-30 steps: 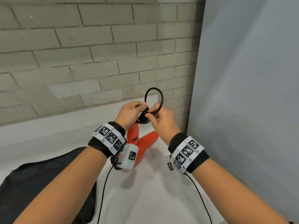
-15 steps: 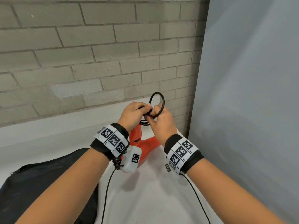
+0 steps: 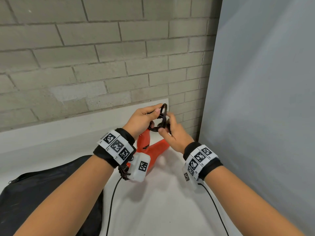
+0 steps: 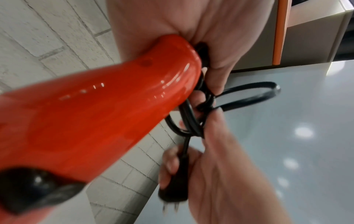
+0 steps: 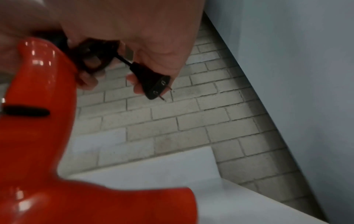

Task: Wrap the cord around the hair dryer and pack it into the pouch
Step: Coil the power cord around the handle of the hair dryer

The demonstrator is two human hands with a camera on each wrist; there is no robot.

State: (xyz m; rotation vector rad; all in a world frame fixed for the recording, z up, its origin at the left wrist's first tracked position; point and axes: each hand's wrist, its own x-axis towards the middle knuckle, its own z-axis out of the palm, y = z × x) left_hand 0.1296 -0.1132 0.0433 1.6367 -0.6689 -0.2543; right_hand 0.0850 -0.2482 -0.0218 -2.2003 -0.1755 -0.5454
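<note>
A glossy red hair dryer (image 3: 154, 148) is held above the white table, its handle end up at my hands. My left hand (image 3: 144, 119) grips the handle end (image 4: 178, 50) together with black cord (image 3: 164, 114) loops bunched there. My right hand (image 3: 170, 131) pinches the cord near its end, and the black plug (image 5: 153, 84) hangs from those fingers, prongs out (image 4: 170, 195). One cord loop (image 4: 249, 94) sticks out beyond the hands. The black pouch (image 3: 42, 193) lies on the table at the lower left, under my left forearm.
A grey brick wall (image 3: 102, 57) rises right behind the table's far edge. A pale grey panel (image 3: 264, 99) closes off the right side. Thin black cables (image 3: 112, 201) run from both wrist cameras along my forearms. White tabletop (image 3: 153, 210) shows between my arms.
The upright cord loop has shrunk and turned edge-on as my right hand pulled the cord in against the handle. Both hands stayed close together above the dryer.
</note>
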